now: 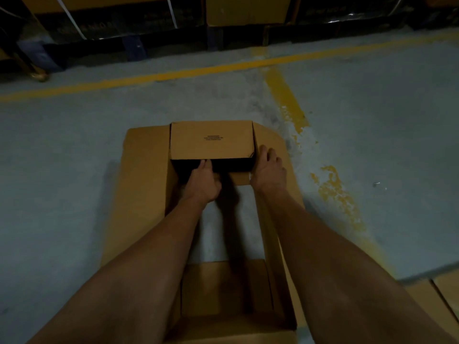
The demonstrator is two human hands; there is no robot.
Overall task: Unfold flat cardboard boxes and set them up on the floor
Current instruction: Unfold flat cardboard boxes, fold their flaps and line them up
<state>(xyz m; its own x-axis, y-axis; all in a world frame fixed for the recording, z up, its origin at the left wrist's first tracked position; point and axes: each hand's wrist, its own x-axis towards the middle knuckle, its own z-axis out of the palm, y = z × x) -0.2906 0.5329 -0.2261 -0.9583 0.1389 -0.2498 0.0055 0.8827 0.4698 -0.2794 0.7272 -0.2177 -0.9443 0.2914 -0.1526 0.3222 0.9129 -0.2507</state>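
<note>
A brown cardboard box (146, 175) stands opened on the grey floor in the middle of the view, and the floor shows through its open inside. Its far flap (211, 140), with small black print, is folded inward. My left hand (202, 181) reaches inside the box, its fingers curled at the near edge of that flap. My right hand (268, 170) rests on the right side flap beside the far flap, with the fingers stretched forward. A near flap (223, 289) lies low between my forearms.
Yellow painted lines (285, 95) cross the concrete floor beyond and to the right of the box. Dark pallets with stacked cartons (246, 11) line the far side. More flat cardboard (444, 299) lies at the lower right corner.
</note>
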